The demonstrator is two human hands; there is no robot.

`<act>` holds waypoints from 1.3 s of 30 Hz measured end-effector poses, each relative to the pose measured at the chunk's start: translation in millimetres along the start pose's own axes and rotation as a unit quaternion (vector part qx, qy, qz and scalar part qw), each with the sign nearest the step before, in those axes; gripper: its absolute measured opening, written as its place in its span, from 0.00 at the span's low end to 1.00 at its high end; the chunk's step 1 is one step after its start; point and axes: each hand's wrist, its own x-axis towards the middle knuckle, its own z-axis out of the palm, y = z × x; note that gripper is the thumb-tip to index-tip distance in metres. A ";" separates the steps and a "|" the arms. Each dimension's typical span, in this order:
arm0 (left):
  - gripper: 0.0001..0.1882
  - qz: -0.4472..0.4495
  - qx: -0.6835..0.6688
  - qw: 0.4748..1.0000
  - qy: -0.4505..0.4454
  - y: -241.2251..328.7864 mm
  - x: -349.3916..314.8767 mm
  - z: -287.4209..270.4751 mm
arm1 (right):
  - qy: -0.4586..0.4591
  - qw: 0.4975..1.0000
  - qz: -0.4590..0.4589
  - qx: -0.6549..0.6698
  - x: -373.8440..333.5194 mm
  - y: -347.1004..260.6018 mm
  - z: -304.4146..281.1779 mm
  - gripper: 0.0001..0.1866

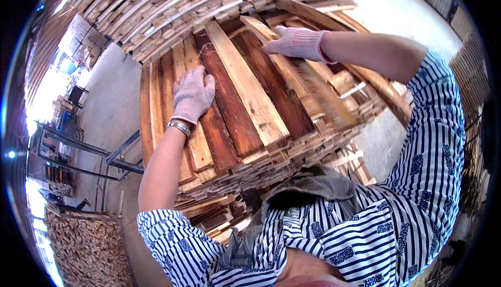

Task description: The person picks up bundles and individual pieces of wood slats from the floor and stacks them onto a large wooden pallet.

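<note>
My left hand (193,95), in a pale knitted glove, lies on the boards at the left of a stack, with its fingers laid out over them. Under and beside it run dark reddish-brown boards (219,138) and a pale one. My right hand (297,43), also gloved, reaches across the far right part of the stack. Its fingers bend over a wooden plank (292,80), whose near end is smeared by motion. Between the hands lies a light, knotty board (248,86), lengthwise on the top layer. The underside of my right hand's grip is hidden.
A tall wall of stacked timber (209,0) stands just beyond the boards. Longer planks (383,86) stick out at the right. At the left are a dark metal frame (88,148) and a bundled wood pile (88,248) on the concrete floor (112,99).
</note>
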 end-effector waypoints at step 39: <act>0.24 0.015 -0.036 0.999 0.016 0.7 -2.7 -4.4 | 0.052 0.966 0.045 -0.248 -7.3 136.3 -144.6 0.50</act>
